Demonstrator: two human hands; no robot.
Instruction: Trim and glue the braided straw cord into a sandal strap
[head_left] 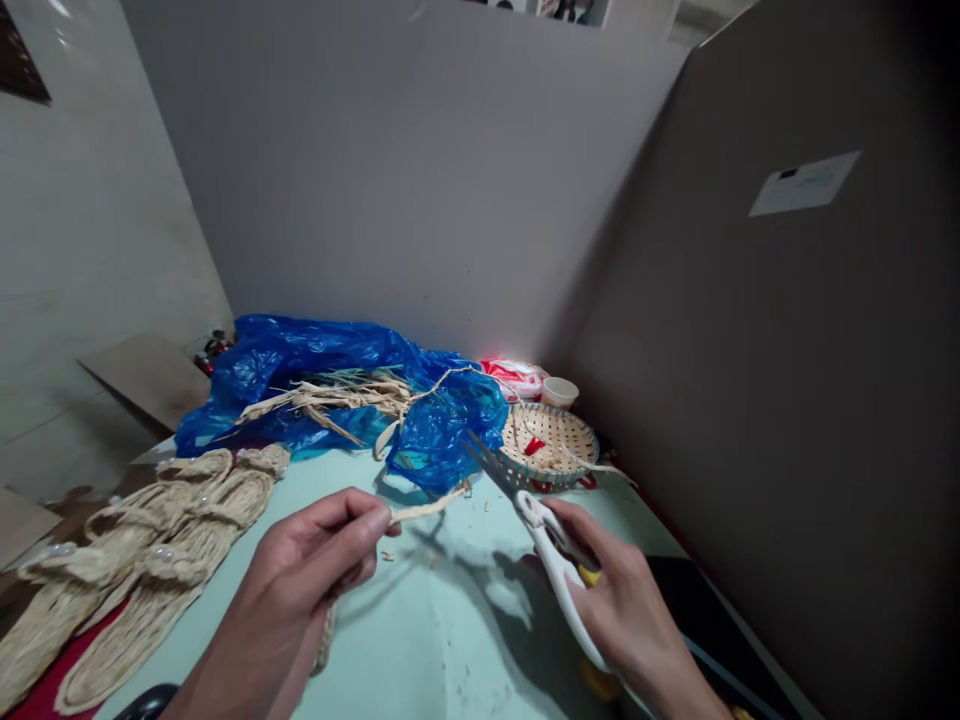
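My left hand (322, 570) pinches a short pale straw strand (427, 508) between thumb and fingers, its loose end pointing right. Wrapped round the white handles of a pair of scissors (551, 560) is my right hand (619, 590). The scissors' dark blades point up and left, a little above and to the right of the strand's end, apart from it. Below the left palm, part of a woven straw piece (325, 640) shows; the rest of it is hidden by the hand.
Woven straw sandals (180, 540) lie at the left. Behind, a blue plastic bag (450, 430) holds dry straw (345, 395). A shallow woven basket (559, 450), a white cup (560, 391) and a red-and-white packet (514, 378) stand back right. Grey panels (420, 180) border the table (420, 640).
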